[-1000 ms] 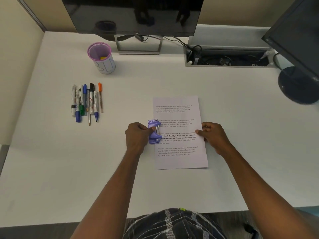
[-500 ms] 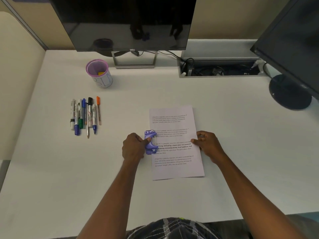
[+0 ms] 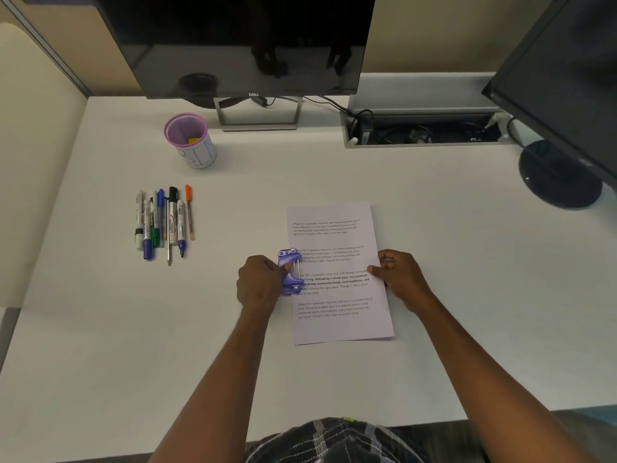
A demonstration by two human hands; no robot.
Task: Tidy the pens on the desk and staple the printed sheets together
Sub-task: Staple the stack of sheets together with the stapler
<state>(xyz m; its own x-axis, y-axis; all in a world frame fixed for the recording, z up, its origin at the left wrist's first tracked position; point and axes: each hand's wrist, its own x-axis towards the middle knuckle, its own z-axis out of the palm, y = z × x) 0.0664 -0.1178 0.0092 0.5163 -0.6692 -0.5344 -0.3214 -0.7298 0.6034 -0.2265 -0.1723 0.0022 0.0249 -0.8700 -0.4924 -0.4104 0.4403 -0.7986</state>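
left hand [image 3: 258, 284] gripping stapler [image 3: 289, 271] over sheets [image 3: 337, 315], right hand [image 3: 400, 279] apparently pinching them

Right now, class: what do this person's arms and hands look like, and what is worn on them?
Left hand and right hand are bare, no gloves; both forearms show no sleeves, watch or bracelet. Dark plaid cloth shows below them.

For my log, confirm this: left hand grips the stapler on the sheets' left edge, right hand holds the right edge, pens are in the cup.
Not the pens: head view shows the pens lying on the desk, outside the cup. The rest holds.
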